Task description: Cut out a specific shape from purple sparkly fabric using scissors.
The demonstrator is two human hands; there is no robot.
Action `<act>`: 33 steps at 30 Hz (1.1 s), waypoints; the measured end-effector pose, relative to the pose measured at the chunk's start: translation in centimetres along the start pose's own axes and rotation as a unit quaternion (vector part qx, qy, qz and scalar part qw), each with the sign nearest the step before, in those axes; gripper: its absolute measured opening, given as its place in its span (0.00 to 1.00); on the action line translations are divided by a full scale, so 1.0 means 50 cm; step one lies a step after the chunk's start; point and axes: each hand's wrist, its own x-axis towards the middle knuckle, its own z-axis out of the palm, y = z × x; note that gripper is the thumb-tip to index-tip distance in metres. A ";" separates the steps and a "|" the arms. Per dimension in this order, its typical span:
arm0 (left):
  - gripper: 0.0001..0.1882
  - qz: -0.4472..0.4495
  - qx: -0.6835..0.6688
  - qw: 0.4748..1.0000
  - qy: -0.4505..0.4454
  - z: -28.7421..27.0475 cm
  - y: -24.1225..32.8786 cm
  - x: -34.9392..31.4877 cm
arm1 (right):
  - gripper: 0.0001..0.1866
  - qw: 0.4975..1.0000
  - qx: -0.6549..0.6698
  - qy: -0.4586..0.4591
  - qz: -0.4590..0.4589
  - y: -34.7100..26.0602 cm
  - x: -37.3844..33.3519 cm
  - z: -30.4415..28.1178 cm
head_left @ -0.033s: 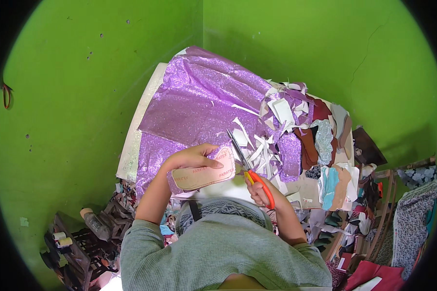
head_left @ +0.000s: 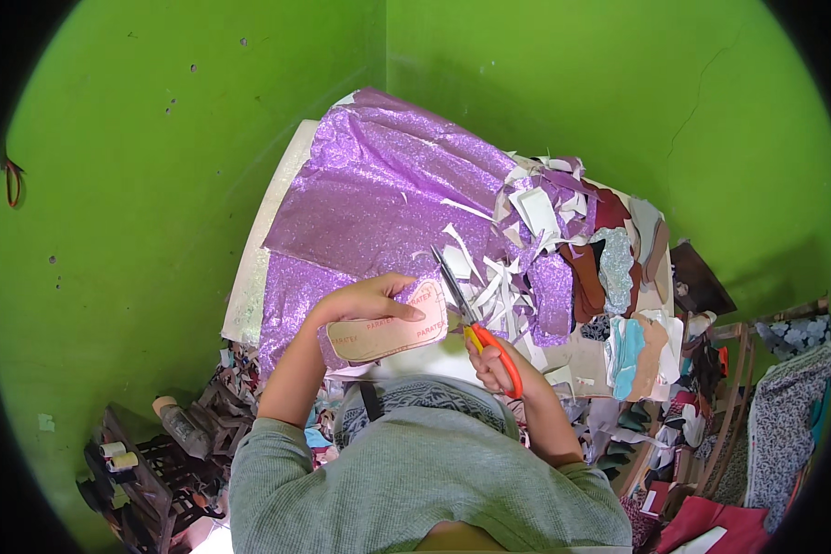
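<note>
My left hand (head_left: 374, 300) grips an insole-shaped board pattern (head_left: 374, 341), its thumb pressed on the pale face and its fingers mostly hidden behind. Purple glitter material (head_left: 328, 349) shows from under the pattern along its left end and upper edge. In my right hand (head_left: 497, 362) is a pair of scissors (head_left: 471, 312) with orange-red and yellow handles. Their metal blades point away from me and slightly left, just right of the pattern. A large purple glitter sheet (head_left: 369, 212) is spread, wrinkled, over the table beyond both hands.
White and purple offcuts (head_left: 503, 286) are heaped right of the sheet. Beside them lie cut glitter pieces (head_left: 552, 295), brown pieces (head_left: 584, 277) and turquoise pieces (head_left: 628, 346). Green walls meet behind the table. A dark rack with thread spools (head_left: 120, 457) stands lower left; fabrics (head_left: 785, 415) hang lower right.
</note>
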 end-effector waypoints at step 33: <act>0.14 0.045 -0.091 0.994 0.035 -0.011 -0.012 0.013 | 0.28 0.878 -0.387 0.238 -0.148 -0.010 0.029 -0.047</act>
